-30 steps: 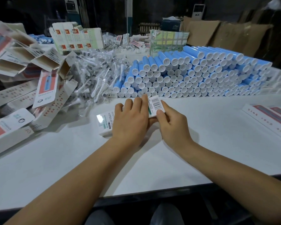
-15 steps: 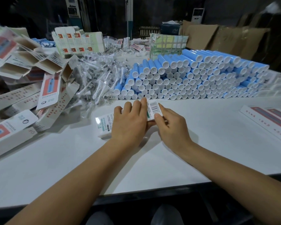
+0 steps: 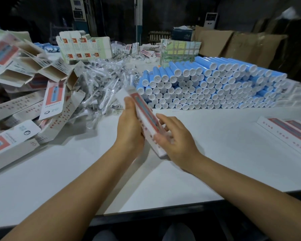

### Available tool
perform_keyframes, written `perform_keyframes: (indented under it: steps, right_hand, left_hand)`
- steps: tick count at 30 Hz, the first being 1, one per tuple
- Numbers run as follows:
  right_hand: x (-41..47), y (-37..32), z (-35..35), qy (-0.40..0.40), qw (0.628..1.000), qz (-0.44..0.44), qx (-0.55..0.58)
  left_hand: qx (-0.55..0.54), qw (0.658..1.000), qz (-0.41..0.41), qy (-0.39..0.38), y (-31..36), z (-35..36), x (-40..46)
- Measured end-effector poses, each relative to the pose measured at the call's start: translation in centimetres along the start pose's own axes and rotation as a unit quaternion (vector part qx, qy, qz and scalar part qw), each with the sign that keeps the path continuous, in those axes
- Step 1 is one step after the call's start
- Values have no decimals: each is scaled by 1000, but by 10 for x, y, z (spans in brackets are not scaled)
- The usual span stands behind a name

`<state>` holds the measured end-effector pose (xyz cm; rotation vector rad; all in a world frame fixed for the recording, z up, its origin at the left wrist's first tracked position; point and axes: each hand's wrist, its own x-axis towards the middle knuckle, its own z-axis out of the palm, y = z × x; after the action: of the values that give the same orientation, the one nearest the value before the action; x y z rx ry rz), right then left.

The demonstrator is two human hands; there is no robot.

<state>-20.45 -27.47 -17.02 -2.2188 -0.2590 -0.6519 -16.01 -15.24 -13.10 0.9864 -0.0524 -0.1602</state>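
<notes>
Fingers [image 3: 164,119] of the right hand [image 3: 176,143] curl round the near end of a long narrow box [image 3: 147,117], though blur hides where each tip sits. The left hand [image 3: 130,126] grips the same box from the other side, with one finger stretched up along its edge. The box hangs above the white table [image 3: 59,171], tilted, its far end raised and its red and blue panel facing up.

To the right, closed boxes [image 3: 285,131] lie flat side by side at the table's edge. To the left, open boxes [image 3: 54,100] sit in a loose heap. Just beyond the hands, wrapped toothbrushes [image 3: 104,87] are piled beside a stack of blue tubes [image 3: 215,84] with white caps. Farther back stand printed cartons [image 3: 83,47] and brown cardboard [image 3: 233,42].
</notes>
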Motion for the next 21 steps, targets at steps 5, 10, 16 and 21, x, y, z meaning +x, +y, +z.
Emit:
perform_keyframes:
  steps: [5,10,16,21]
  right_hand:
    - [0,-2,4,-44,997,1,-57]
    - [1,0,3,-43,997,4,-68]
    - [14,-1,-33,26,996,53,-63]
    - [10,22,-118,93,980,96,-147]
  left_hand:
    - [-169,971,-164,36,-2,-9,6]
    - [-154,976,-149,35,-6,-7,6]
    - [2,994,-103,22,-16,-7,7]
    - [16,994,-106,-30,-22,-11,8]
